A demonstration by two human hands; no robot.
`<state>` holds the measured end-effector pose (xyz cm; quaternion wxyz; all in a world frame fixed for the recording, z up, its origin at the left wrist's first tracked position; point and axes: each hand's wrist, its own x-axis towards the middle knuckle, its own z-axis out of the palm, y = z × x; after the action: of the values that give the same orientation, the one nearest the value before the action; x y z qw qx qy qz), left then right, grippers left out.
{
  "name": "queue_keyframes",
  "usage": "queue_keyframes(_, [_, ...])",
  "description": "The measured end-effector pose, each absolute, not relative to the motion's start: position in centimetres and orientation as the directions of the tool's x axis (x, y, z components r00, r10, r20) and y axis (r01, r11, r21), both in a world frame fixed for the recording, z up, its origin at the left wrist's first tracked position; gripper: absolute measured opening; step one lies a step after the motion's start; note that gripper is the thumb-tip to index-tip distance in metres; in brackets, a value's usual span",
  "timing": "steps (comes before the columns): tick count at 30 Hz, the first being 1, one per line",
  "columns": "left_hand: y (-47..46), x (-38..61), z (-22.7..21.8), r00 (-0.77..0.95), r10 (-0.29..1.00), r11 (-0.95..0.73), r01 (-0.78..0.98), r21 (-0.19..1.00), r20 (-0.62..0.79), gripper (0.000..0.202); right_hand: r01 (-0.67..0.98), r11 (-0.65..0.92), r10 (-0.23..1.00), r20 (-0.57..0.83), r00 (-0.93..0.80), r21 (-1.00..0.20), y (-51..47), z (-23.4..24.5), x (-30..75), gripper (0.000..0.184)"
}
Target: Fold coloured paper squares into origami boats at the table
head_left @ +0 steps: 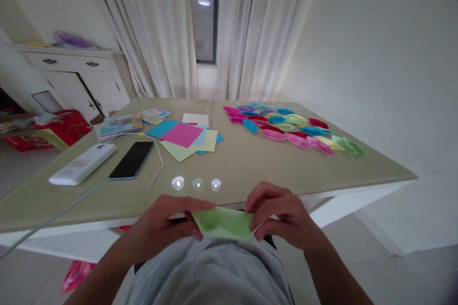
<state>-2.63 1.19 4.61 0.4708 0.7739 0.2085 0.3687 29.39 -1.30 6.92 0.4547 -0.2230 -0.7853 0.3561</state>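
A light green piece of folded paper spans the gap between my two hands, just off the table's front edge and above my lap. My left hand pinches its left end between thumb and fingers. At the other end, my right hand grips the paper with bent fingers. The paper looks partly opened out, like a shallow boat with raised sides. On the table's right side lie several folded paper pieces of similar shape, in pink, blue, red, yellow, purple and green.
Flat coloured sheets overlap near the table's middle left. Beside them lie a black-screened phone, a white power bank, a white cable and booklets. Curtains hang behind; a wall stands right.
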Motion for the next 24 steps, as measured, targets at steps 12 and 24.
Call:
queue_keyframes(12, [15.5,-1.5,2.7,0.517,0.779,-0.627,0.660,0.414,0.355,0.034,0.671,0.696,0.646,0.631,-0.429,-0.257,3.4,7.0,36.5,0.028])
queue_keyframes(24, [15.4,2.6,1.8,0.520,0.588,-0.724,0.680,0.116,0.619,0.028,0.774,0.630,0.690,0.507,-0.517,-0.068,6.8,5.4,37.9,0.029])
